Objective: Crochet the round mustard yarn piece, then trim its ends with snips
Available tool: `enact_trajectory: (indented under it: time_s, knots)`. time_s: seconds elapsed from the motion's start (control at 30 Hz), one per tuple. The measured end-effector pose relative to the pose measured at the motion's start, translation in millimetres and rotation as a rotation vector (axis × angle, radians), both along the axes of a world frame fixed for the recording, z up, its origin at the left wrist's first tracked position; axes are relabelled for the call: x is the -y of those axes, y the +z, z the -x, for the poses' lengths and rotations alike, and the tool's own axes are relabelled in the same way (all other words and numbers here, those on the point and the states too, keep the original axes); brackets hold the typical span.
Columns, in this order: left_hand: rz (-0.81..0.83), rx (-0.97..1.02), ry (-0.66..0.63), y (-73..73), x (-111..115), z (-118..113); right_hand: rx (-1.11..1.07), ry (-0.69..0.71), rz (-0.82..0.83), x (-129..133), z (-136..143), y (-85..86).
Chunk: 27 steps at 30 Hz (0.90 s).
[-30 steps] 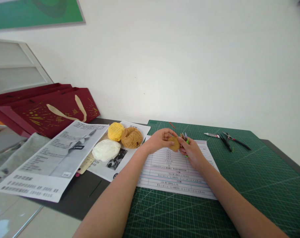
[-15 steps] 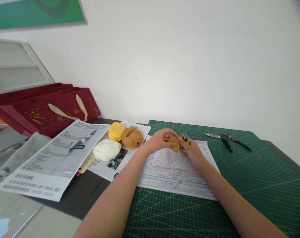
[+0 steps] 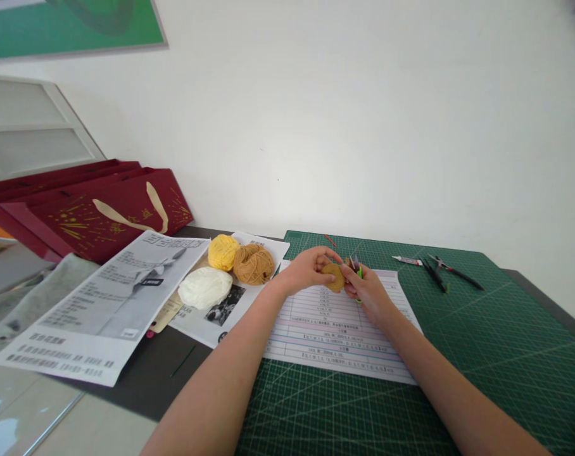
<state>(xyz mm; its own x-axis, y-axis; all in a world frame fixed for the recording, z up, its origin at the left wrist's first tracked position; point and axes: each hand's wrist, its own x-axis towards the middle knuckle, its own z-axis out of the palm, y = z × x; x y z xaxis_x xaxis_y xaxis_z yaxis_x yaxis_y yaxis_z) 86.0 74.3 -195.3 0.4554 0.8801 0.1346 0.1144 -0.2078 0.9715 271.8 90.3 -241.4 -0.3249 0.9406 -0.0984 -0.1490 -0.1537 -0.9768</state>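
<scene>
My left hand (image 3: 311, 269) is closed on a flat round tan disc (image 3: 334, 278), its thumb lying across the front. Whether the disc is crocheted or solid is too small to tell. Right beside it, my right hand (image 3: 367, 291) grips small scissors (image 3: 360, 273) with green handles, the blades pointing up. Its thumb and fingertips also meet the disc's right edge. A small brown bit (image 3: 348, 261) shows by the blades. Both hands are above a printed chart sheet (image 3: 335, 354) on the green cutting mat (image 3: 468, 354).
Left of the hands lie a yellow yarn ball (image 3: 223, 252), a brown yarn ball (image 3: 254, 264) and a white yarn bundle (image 3: 204, 287). Farther left are a printed leaflet (image 3: 102, 316) and dark red gift bags (image 3: 107, 215). To the right are a glue tube (image 3: 408, 260) and pliers (image 3: 458, 273).
</scene>
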Motion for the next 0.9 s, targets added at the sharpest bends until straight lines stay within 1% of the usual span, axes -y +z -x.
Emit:
enact_trajectory:
  time_s: [0.2, 0.5, 0.9]
  knots:
    - [-0.023, -0.021, 0.042, 1.4, 0.9, -2.1, 0.004, 0.002, -0.022, 0.4, 0.2, 0.3]
    - [-0.098, -0.021, 0.165, 3.5, -1.5, -1.1, 0.022, 0.047, -0.058, 3.0, -0.9, 5.3]
    - [-0.113, -0.041, 0.151, 2.5, -3.9, 0.1, 0.059, 0.036, -0.062, 2.0, -0.4, 2.6]
